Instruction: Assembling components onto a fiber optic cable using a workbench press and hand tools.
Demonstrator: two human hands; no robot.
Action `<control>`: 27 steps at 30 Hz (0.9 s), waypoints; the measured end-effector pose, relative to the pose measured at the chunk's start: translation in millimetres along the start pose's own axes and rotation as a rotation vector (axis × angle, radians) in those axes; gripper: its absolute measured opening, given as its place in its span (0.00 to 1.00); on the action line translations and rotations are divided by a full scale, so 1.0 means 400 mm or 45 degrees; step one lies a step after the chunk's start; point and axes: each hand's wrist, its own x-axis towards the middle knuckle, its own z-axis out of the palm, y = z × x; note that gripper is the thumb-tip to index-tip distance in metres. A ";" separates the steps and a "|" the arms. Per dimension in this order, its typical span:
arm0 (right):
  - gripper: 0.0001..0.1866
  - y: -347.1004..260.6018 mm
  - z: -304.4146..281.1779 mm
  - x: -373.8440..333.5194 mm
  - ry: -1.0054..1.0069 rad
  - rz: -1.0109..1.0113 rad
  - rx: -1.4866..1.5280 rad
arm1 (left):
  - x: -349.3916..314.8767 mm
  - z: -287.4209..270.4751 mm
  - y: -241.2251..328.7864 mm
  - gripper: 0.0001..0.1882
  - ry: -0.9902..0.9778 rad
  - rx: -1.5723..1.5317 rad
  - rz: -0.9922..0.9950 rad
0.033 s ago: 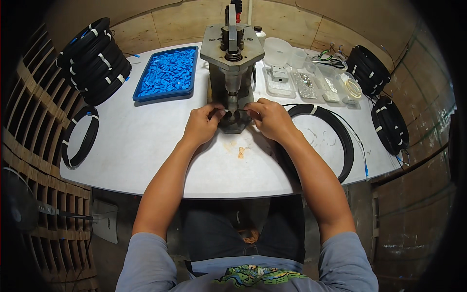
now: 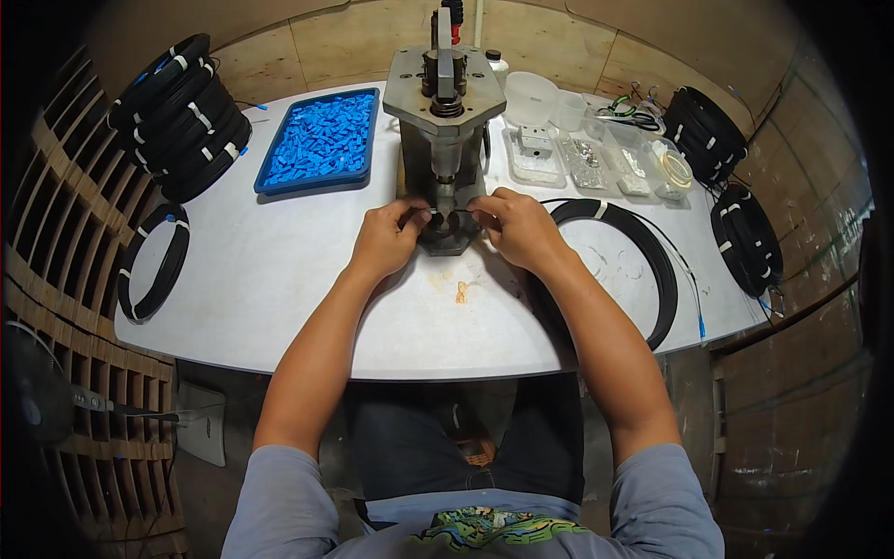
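Observation:
A metal bench press point(image 2: 445, 140) stands at the middle of the white table, its ram pointing down at a small base. At the left of the ram tip, my left hand point(image 2: 386, 240) is closed in a pinch; what lies between its fingertips is too small and dark to make out. My right hand point(image 2: 517, 225) pinches a thin black cable at the opposite side of the ram. A black cable coil point(image 2: 663, 270) lies flat beside and partly under my right forearm. Between the two hands, the piece under the ram is hard to see.
A blue tray point(image 2: 371, 154) of small blue pieces sits left of the press. Stacked black coils point(image 2: 186, 121) stand at the far left, with a single coil point(image 2: 130, 270) nearer. Clear plastic boxes point(image 2: 535, 168) are behind right, and more coils point(image 2: 705, 135) at the right edge.

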 end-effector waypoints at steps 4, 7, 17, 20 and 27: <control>0.16 0.000 0.000 0.000 -0.001 -0.008 0.008 | -0.001 0.000 0.000 0.10 0.001 -0.008 -0.010; 0.16 -0.002 -0.001 0.000 0.007 -0.009 0.020 | -0.001 0.001 -0.001 0.10 0.002 -0.027 -0.006; 0.15 0.003 0.004 -0.001 0.027 -0.027 0.020 | 0.000 0.000 -0.001 0.10 -0.013 -0.012 -0.022; 0.15 0.002 0.003 -0.001 0.027 -0.032 0.018 | -0.001 0.000 -0.001 0.10 -0.008 -0.042 -0.008; 0.16 0.003 0.002 0.000 0.008 -0.016 0.008 | -0.002 -0.001 0.006 0.11 0.004 -0.048 0.010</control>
